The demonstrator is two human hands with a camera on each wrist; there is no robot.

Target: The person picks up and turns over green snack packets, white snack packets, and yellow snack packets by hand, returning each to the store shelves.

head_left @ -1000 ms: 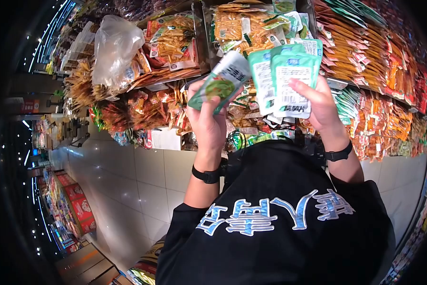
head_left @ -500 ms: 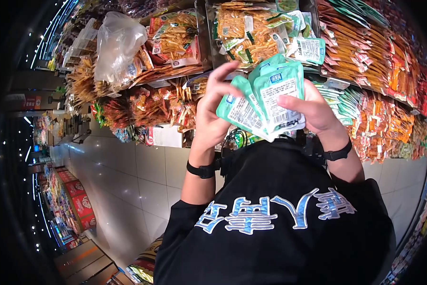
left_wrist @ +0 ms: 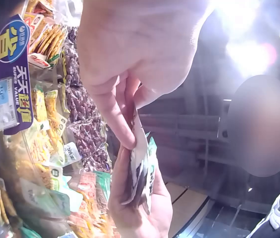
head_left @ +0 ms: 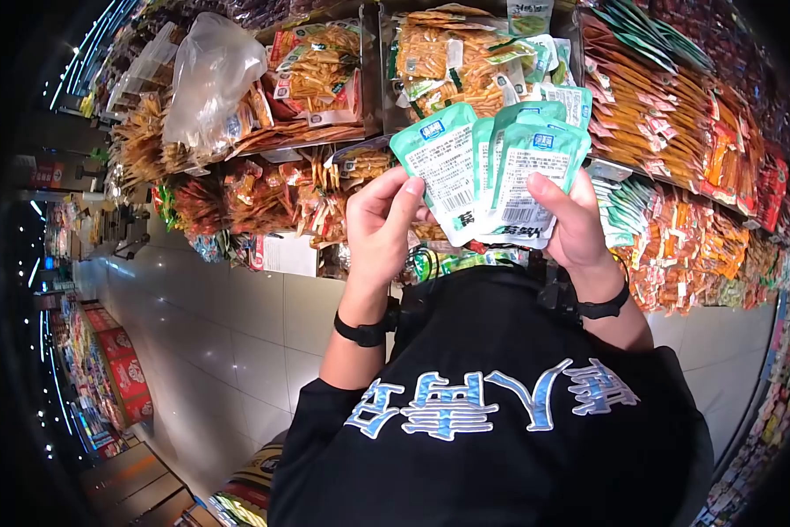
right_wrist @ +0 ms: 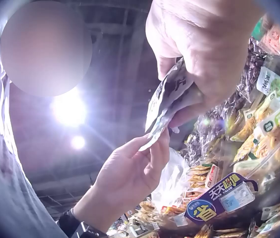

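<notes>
We see a fan of green pouches (head_left: 546, 160) held up between two hands, in front of the packed snack display. The right grip (head_left: 577, 227) holds the overlapping stack, its thumb pressed on the printed face of the front pouch; how many lie behind it we cannot count. The left grip (head_left: 377, 227) is narrow, pinching the outermost pouch (head_left: 439, 167) by its side edge, thumb on the label. That pouch tilts away from the rest, its lower corner meeting the fan.

We judge the stack to be the weak point. The pouches look slick and flexible, and the right thumb bears directly only on the front one, so those between could slide if that pressure eases. A sharp pull from the left could drag a neighbour along where the faces overlap. The left pinch takes only an edge, so the outermost pouch could swivel or slip out if the thumb shifts.

Anything dropped could land on the lower packets (head_left: 324, 198) or the tiled floor (head_left: 259, 325). Among the snack bags (head_left: 447, 70) behind, we notice similar green pouches (head_left: 563, 98), so a fallen one might be mixed up with those. A loose plastic bag (head_left: 212, 83) lies well apart to the left.
</notes>
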